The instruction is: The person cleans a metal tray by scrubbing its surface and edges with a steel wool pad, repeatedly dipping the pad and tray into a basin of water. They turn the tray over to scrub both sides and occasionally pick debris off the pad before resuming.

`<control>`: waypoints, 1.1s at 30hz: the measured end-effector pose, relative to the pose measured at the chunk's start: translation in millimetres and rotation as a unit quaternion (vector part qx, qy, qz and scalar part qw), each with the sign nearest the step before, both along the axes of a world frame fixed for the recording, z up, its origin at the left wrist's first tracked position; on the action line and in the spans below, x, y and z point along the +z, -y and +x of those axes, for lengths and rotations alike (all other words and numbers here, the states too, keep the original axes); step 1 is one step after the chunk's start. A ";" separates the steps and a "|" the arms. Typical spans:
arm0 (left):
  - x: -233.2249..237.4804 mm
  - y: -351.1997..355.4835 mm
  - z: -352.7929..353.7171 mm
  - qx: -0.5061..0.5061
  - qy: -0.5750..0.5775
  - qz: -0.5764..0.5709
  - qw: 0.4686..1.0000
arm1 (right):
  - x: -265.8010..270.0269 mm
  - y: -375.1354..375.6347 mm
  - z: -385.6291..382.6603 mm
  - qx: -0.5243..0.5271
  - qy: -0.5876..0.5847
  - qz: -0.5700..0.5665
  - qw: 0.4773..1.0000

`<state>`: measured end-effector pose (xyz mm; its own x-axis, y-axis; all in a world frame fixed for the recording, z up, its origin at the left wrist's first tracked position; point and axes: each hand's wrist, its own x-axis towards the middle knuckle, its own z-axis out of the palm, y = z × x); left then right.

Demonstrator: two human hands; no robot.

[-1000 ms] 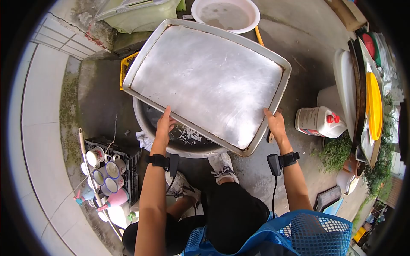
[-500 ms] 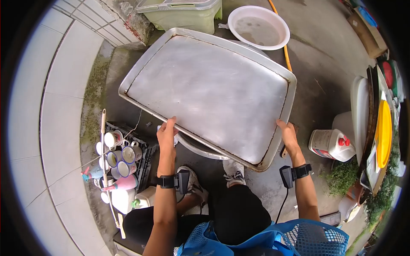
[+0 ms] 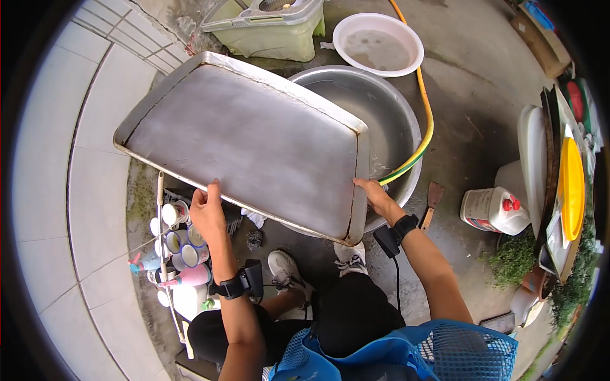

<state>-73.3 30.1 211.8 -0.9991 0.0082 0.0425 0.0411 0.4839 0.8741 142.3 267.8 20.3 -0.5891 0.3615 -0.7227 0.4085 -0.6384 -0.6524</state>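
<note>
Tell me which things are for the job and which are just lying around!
Seem part of the job:
- metal tray, held by the left hand and right hand
- metal basin, partly behind the tray
- yellow hose, over the basin's rim

Probably just lying around:
- mugs
- cardboard box
- plants

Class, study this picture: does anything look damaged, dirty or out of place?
Yes. The metal baking tray has brown, rust-like marks along its inner edges, standing out against its grey base. A scraper with a reddish-brown blade lies on the floor, an odd spot for a tool.
</note>
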 end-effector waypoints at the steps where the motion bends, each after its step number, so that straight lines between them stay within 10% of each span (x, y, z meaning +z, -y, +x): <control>1: -0.6 -0.3 -1.2 0.001 -0.004 -0.012 1.000 | -2.8 1.5 -2.5 -0.004 -0.013 -0.016 1.000; 12: -27.7 -3.3 -12.0 -0.015 -0.002 -0.069 0.998 | -29.6 1.2 -6.3 -0.012 0.006 -0.059 0.998; 21: -75.0 22.8 -9.1 -0.046 0.217 0.100 0.970 | -25.9 -23.9 13.8 -0.075 0.053 0.225 0.970; 33: -89.2 -25.2 22.1 -0.090 0.368 0.189 0.906 | 138.5 -100.1 47.0 -0.041 0.118 0.334 0.934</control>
